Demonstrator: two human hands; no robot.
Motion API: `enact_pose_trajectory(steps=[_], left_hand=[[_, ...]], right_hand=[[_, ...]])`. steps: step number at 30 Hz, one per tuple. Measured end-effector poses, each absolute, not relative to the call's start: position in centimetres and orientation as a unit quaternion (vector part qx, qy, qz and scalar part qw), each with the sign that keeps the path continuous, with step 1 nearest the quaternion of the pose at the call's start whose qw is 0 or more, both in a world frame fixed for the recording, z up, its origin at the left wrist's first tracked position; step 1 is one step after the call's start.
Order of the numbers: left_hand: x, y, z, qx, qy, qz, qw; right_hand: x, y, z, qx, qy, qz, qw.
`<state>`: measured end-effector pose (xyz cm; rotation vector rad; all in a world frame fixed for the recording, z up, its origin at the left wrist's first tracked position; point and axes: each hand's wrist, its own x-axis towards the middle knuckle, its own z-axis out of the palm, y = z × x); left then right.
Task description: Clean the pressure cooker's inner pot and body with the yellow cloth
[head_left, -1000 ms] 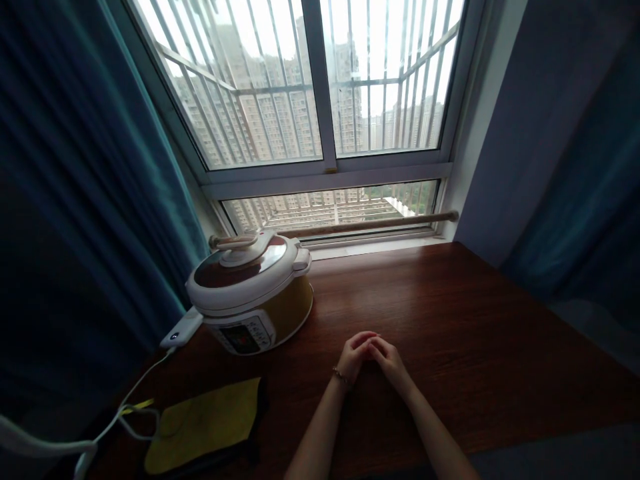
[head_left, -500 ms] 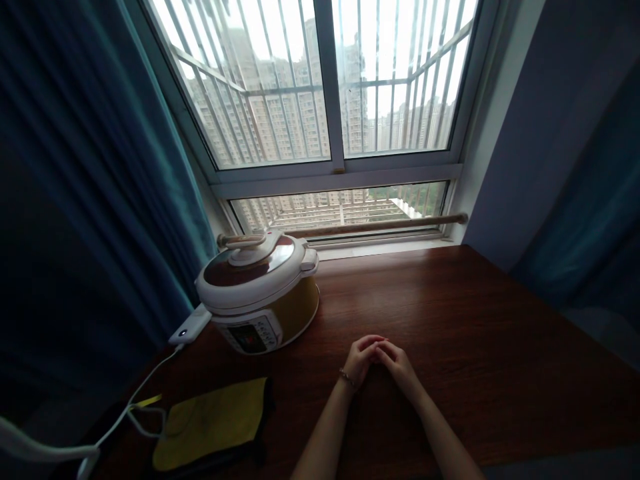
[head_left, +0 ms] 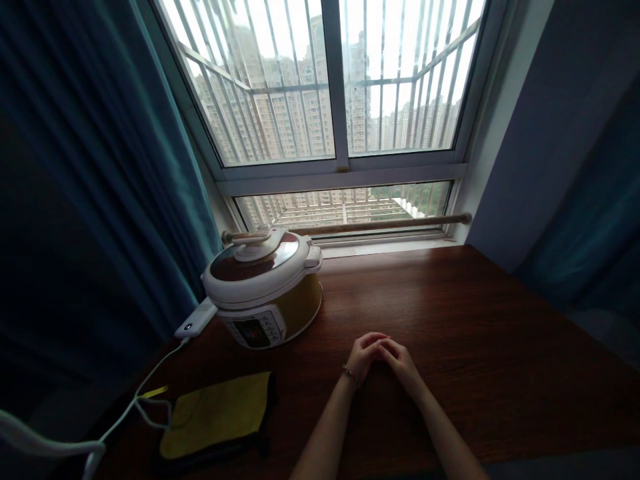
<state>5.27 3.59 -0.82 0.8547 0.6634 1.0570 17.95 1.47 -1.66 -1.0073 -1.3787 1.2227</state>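
Observation:
On the brown wooden table (head_left: 480, 360), my left hand (head_left: 364, 357) and my right hand (head_left: 400, 363) rest together, fingertips meeting and overlapping. The fingers of both are curled and closed, and no object shows between them. A beaded bracelet (head_left: 350, 373) circles my left wrist. Nearest to my left hand stands an electric pressure cooker (head_left: 265, 287), white and gold, with its lid on and its control panel facing me. Left of my left forearm lies a folded yellow cloth (head_left: 217, 413) with a dark underside.
A white power strip (head_left: 197, 319) lies beside the cooker, its white cable (head_left: 150, 377) trailing toward the lower left. The barred window (head_left: 345, 100) rises behind the table. A blue curtain (head_left: 130, 167) hangs at the left, and a wall (head_left: 530, 147) closes the right.
The whole view has shifted slightly, so the cooker and cloth appear a little further right. My hands stay joined in the same place on the table.

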Motion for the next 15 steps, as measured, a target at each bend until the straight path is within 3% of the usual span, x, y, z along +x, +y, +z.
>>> enact_pose_trajectory(steps=[15], left_hand=[[5.33, 3.6, -1.12, 0.38, 0.302, 0.484, 0.728]], right_hand=[[17.87, 1.14, -1.15, -0.411, -0.557, 0.524, 0.496]])
